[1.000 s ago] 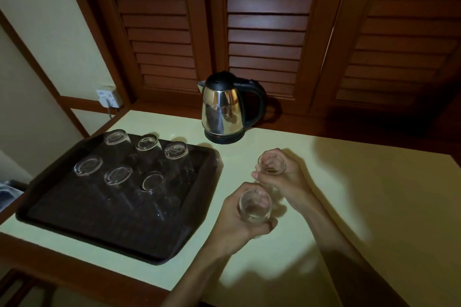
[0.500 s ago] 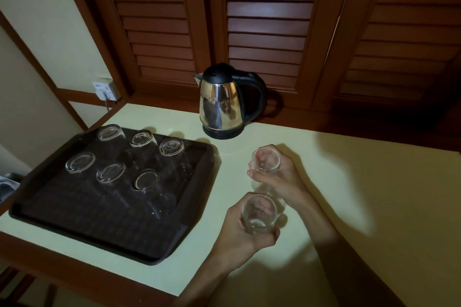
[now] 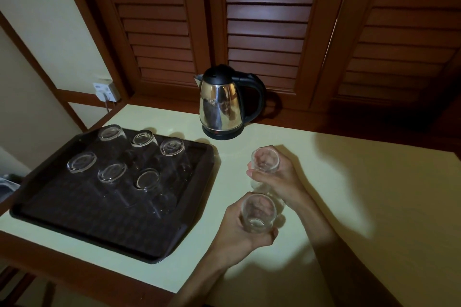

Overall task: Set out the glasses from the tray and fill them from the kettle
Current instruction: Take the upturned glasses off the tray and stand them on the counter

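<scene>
My left hand [image 3: 239,234] grips a clear glass [image 3: 258,212], mouth up, just above the pale tabletop [image 3: 374,194]. Just beyond it, my right hand [image 3: 279,177] grips a second upright glass [image 3: 265,161]. Both glasses look empty. The steel kettle [image 3: 220,104] with black lid and handle stands on its base at the back of the table, behind my hands. To the left lies a dark tray [image 3: 74,222] carrying several glasses turned upside down, such as one [image 3: 81,162] at its left.
Brown louvred doors [image 3: 264,20] close off the back. A wall socket [image 3: 106,91] with a plug sits at the back left corner. The table's wooden front edge [image 3: 74,264] runs below the tray. Bare tabletop stretches right of my hands.
Both hands keep their glasses and have barely shifted on the table. The view has tilted slightly, so everything sits a little lower and closer in the frame.
</scene>
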{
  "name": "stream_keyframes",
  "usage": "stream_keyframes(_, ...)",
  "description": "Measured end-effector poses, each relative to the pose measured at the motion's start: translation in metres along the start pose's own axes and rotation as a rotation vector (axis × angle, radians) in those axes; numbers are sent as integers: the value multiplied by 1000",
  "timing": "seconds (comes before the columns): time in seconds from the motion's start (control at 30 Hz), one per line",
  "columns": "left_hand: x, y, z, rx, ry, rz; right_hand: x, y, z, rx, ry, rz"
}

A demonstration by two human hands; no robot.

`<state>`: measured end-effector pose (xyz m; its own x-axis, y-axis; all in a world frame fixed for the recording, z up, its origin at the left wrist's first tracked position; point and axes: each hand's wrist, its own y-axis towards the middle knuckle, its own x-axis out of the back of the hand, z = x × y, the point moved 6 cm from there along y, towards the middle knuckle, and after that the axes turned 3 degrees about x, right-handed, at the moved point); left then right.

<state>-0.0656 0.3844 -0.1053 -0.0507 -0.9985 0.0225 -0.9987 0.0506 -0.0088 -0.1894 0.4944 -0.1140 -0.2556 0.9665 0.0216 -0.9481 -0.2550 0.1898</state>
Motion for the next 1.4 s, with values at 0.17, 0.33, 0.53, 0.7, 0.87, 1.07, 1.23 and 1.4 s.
stream_keyframes(0.17, 7, -3, -9, -33, -18, 27, 10, -6, 24, 5, -44, 3)
stream_keyframes(0.33, 33, -11, -56, -172, 36, 18, 9, -3, 80, 109, -141, 52)
stream_keyframes(0.53, 79, -22, -135, -327, 112, 6, -35, 9, 140, 250, -302, 164)
stream_keyframes(0.7, 134, -24, -169, -405, 287, -55, -99, 36, 161, 285, -359, 302)
stream_keyframes(0.87, 214, -23, -175, -426, 391, -145, -180, 70, 169, 261, -443, 398)
stream_keyframes(1.07, 292, -12, -140, -340, 724, -217, -256, 107, 131, 140, -588, 459)
stream_keyframes(1.23, 342, -3, -85, -139, 972, -237, -306, 115, 95, 139, -897, 527)
stream_keyframes(1.4, 360, 1, -57, -96, 1080, -157, -349, 116, 75, 158, -1099, 594)
